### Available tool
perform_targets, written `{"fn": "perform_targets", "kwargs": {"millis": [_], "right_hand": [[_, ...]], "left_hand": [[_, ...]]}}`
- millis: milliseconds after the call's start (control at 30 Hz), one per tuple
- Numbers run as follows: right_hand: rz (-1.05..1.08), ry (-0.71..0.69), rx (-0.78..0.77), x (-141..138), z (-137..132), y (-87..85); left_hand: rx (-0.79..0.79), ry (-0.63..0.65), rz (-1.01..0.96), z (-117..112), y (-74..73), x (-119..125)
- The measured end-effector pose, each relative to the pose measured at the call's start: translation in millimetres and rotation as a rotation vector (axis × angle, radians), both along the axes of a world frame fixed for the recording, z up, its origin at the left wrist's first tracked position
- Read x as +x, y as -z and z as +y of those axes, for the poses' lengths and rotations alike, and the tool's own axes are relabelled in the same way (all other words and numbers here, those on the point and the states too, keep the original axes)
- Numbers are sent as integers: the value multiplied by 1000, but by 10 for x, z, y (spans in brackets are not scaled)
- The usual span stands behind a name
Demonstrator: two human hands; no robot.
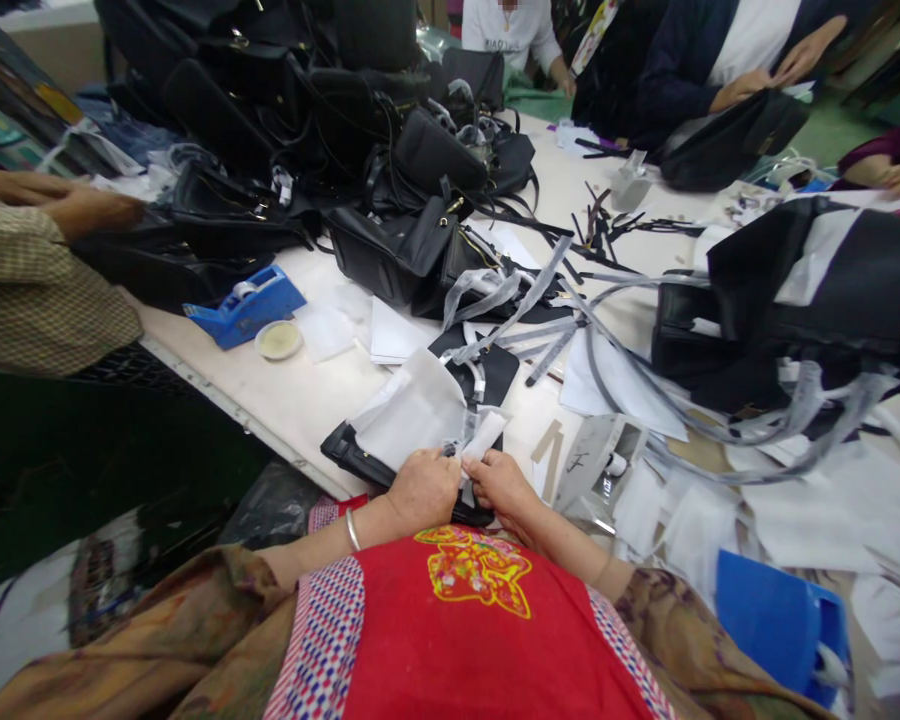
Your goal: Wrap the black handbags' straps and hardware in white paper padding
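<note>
A black handbag (343, 447) lies in front of me at the table's edge, partly covered by a sheet of white tissue paper (412, 405). My left hand (424, 484) is closed over its near side, fingertips pinched by a small metal-looking fitting; what lies in them is hidden. My right hand (504, 486) sits just beside it, thumb and fingers pinched on a folded strip of white paper (486, 436). The two hands nearly touch. Behind them, a strap wrapped in clear plastic (508, 325) stretches away from the bag.
Black handbags (390, 240) are piled behind, and more (787, 300) stand at right. Blue tape dispensers (247, 305) lie left and near right, with a small round dish (278, 341), a grey box (596, 465) and loose paper around. Co-workers' hands (776, 75) are at the table's far side and left.
</note>
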State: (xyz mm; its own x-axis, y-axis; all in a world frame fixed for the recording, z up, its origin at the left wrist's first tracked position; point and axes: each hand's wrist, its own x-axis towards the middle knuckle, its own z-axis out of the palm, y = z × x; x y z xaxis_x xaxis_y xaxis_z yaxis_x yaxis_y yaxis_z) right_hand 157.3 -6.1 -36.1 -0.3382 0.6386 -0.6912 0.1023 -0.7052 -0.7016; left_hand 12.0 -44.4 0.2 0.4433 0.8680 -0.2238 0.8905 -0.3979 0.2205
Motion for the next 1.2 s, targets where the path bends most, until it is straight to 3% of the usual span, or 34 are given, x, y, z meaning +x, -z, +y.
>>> {"fn": "perform_targets", "kwargs": {"millis": [100, 267, 400, 567, 933, 1067, 1200], "right_hand": [[25, -19, -13, 3, 18, -43], [-116, -143, 83, 22, 57, -22], [13, -137, -10, 53, 89, -25], [-57, -159, 14, 60, 103, -13], [-268, -183, 184, -48, 67, -26], [-328, -177, 198, -66, 65, -36], [-295, -187, 189, -35, 74, -3]], "left_hand": [[-68, 16, 56, 43, -77, 63], [-151, 3, 101, 103, -173, 152], [-160, 9, 89, 116, -192, 147], [-164, -38, 42, 101, -150, 96], [-118, -293, -12, 48, 48, 5], [-116, -280, -10, 56, 29, 18], [-136, -176, -19, 49, 2, 17]]}}
